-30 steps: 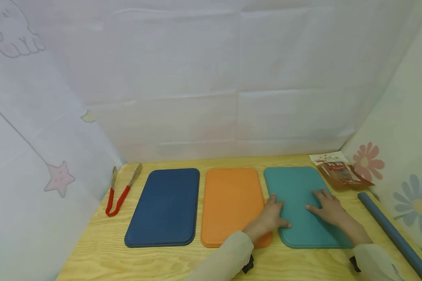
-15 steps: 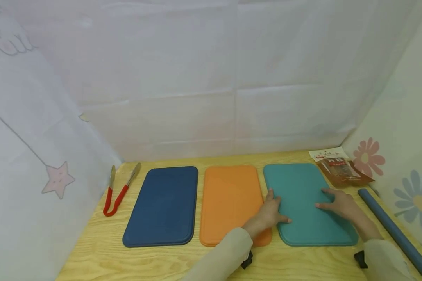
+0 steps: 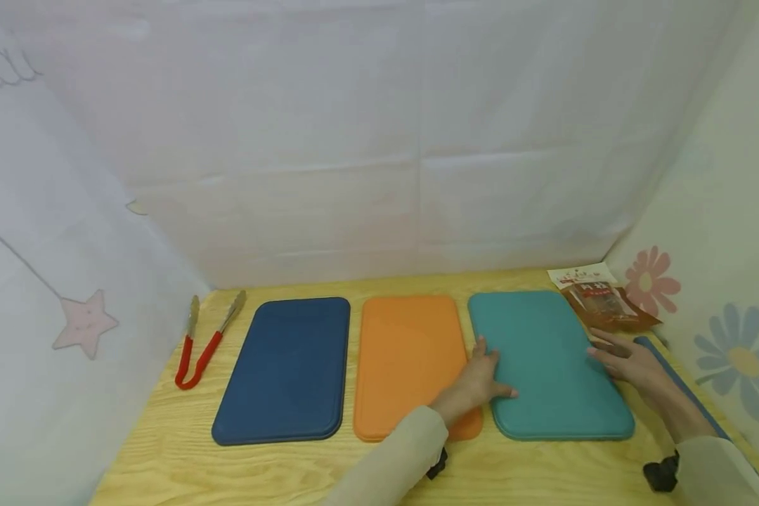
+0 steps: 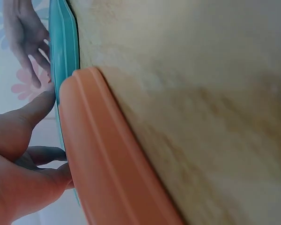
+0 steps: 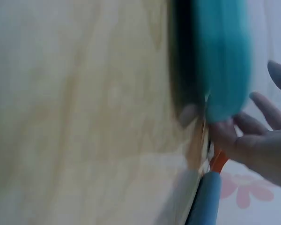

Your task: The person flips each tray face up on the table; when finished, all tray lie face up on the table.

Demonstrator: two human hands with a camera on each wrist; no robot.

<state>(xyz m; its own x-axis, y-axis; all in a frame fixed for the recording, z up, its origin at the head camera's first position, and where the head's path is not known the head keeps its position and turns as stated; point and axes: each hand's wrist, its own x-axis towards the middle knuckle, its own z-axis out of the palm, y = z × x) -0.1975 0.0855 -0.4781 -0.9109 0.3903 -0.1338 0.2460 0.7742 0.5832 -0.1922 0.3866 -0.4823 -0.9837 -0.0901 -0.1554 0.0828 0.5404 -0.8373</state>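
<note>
A flat teal board (image 3: 544, 351) with rounded corners lies right of an orange board (image 3: 411, 365) and a navy board (image 3: 284, 372). My left hand (image 3: 474, 383) spreads over the gap between orange and teal. Its thumb reaches onto the teal board and its fingertips rest by that board's left edge. On the other side, my right hand (image 3: 632, 369) has its fingers extended along the teal board's right edge. In the right wrist view its fingertips (image 5: 225, 133) are right at the board's rim, which is blurred there.
Red-handled tongs (image 3: 201, 348) lie at the far left. A brown food packet (image 3: 604, 302) with a white label sits at the back right. A blue-grey rod (image 3: 689, 393) runs along the right side, partly behind my right hand. Fabric walls (image 3: 316, 176) enclose the wooden table (image 3: 259, 471).
My right hand has moved right, from the top of the teal board to its right edge. The left hand stays almost in place. The head view has shifted slightly.
</note>
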